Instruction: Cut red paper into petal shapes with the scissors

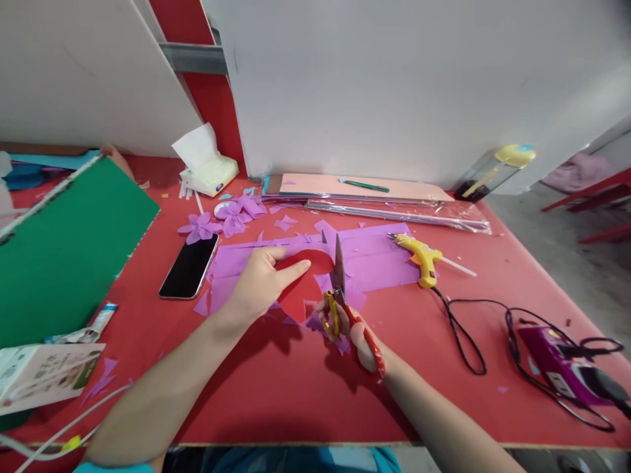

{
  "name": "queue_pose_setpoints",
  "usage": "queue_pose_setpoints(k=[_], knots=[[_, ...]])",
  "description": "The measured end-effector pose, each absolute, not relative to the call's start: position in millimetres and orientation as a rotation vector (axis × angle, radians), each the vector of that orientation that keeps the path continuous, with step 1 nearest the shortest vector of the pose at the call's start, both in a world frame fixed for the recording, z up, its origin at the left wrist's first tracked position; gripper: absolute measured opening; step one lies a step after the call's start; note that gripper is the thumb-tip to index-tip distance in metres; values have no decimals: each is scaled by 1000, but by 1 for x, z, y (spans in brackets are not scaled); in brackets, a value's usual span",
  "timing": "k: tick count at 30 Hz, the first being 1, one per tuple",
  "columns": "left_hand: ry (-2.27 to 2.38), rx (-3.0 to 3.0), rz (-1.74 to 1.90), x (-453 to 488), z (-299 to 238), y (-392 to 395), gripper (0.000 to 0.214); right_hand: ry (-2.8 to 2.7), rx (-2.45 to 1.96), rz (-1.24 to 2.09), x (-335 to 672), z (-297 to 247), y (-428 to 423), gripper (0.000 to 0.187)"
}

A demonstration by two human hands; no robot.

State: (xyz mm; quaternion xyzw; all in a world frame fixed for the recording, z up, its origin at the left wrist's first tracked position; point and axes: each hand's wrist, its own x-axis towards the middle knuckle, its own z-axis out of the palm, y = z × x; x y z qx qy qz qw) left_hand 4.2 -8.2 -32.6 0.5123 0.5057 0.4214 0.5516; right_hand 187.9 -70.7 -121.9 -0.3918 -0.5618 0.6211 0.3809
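My left hand (pixel 262 279) is closed on a red paper piece (pixel 298 295) with curved edges, the thumb lying flat on top of it. My right hand (pixel 348 332) grips a pair of scissors (pixel 338 269) with red and yellow handles. Its blades are spread apart and point away from me, close to the right edge of the red paper. Whether they touch the paper I cannot tell. Beneath both hands lies a purple sheet (pixel 379 263) with purple scraps around it.
To the right are a yellow glue gun (pixel 421 256) with a cord and a purple power strip (pixel 562 361). Left of my hands lie a phone (pixel 190 268), purple paper flowers (pixel 200 227) and a green board (pixel 64 249). Tissues (pixel 210 174) and wrapped sheets (pixel 394 213) sit at the back.
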Motion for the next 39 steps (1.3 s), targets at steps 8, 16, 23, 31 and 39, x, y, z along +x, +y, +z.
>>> queue_pose_setpoints(k=[8, 16, 23, 31, 39], knots=[[1193, 1158, 1035, 8, -39, -9, 19, -1367, -857, 1644, 187, -126, -70, 70], [1220, 1137, 1063, 10, -43, -10, 18, -1357, -853, 1613, 187, -127, -69, 71], [1234, 1210, 1014, 7, -40, -9, 22, -1389, -837, 1619, 184, -119, -67, 71], [1214, 1241, 1011, 5, -37, -9, 17, -1427, -856, 1583, 185, -120, -67, 69], [1263, 1335, 1001, 3, -36, -7, 18, -1478, -889, 1565, 188, -122, -65, 68]])
